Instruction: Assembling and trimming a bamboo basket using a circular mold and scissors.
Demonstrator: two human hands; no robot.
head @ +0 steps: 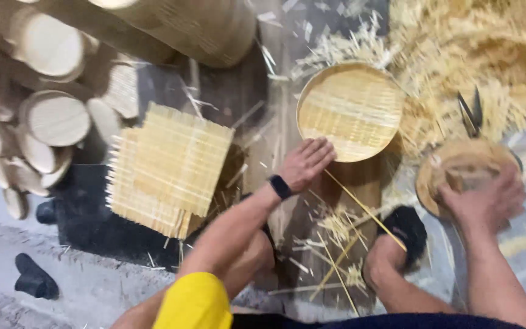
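Observation:
My left hand (304,163) reaches forward with fingers spread, its tips at the near rim of a round woven bamboo tray (350,109) lying on a wooden board. It holds nothing. A black band sits on that wrist. My right hand (485,201) presses down on a round wooden block (458,163) at the right, gripping something on it; blur hides what it is. Dark shears (471,114) stand just beyond the block. A long thin bamboo strip (366,210) lies slanted between my hands.
Square woven bamboo mats (171,167) are stacked at the left. Several round bamboo lids (53,119) pile up at far left, a large woven cylinder (190,24) at the top. Bamboo shavings (476,55) heap at top right. My foot in a black slipper (406,228) rests below.

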